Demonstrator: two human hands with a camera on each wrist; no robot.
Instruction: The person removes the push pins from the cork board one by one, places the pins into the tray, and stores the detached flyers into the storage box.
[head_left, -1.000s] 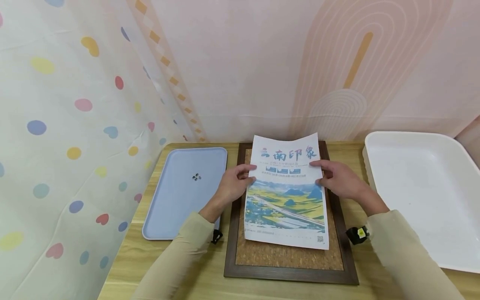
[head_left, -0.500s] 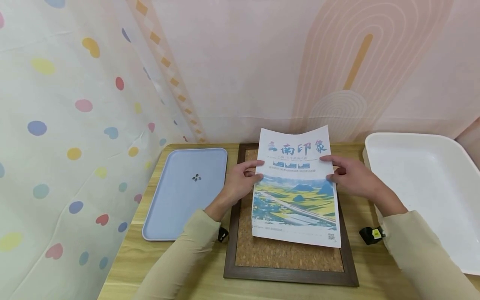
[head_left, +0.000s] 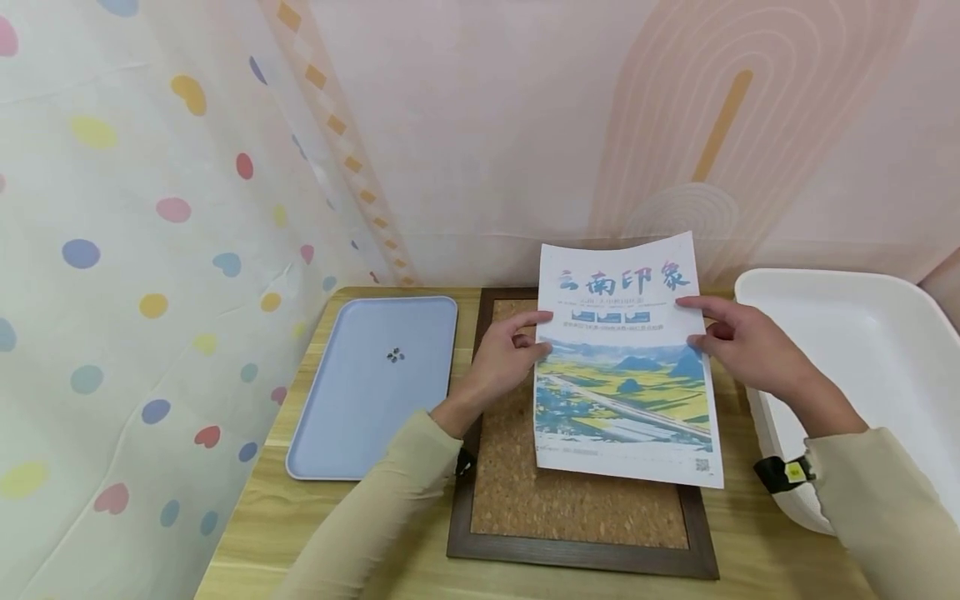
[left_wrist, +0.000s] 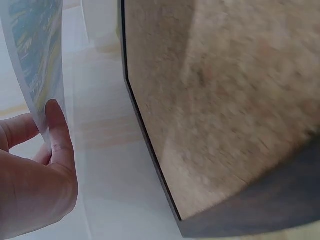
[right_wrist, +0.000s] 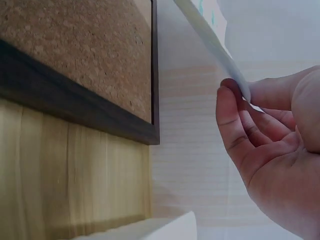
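A printed poster (head_left: 624,375) with a landscape picture and red and blue characters is held up over a cork board (head_left: 525,492) in a dark wooden frame (head_left: 585,557). My left hand (head_left: 510,360) pinches the poster's left edge, thumb on the front. My right hand (head_left: 738,340) pinches its right edge. The sheet is lifted off the board and tilted toward me. In the left wrist view the thumb (left_wrist: 56,135) presses the paper's edge (left_wrist: 37,60) beside the cork board (left_wrist: 220,100). In the right wrist view my fingers (right_wrist: 240,130) hold the sheet's edge (right_wrist: 212,45).
A pale blue tray (head_left: 367,392) with a few small dark pins (head_left: 394,356) lies left of the frame. A large white tray (head_left: 885,350) sits at the right. A wooden table (head_left: 300,533) carries everything; patterned curtains hang behind and to the left.
Both hands have carried the poster up and to the right, off the cork board; more bare cork shows on the left, and the sheet's right edge passes the frame.
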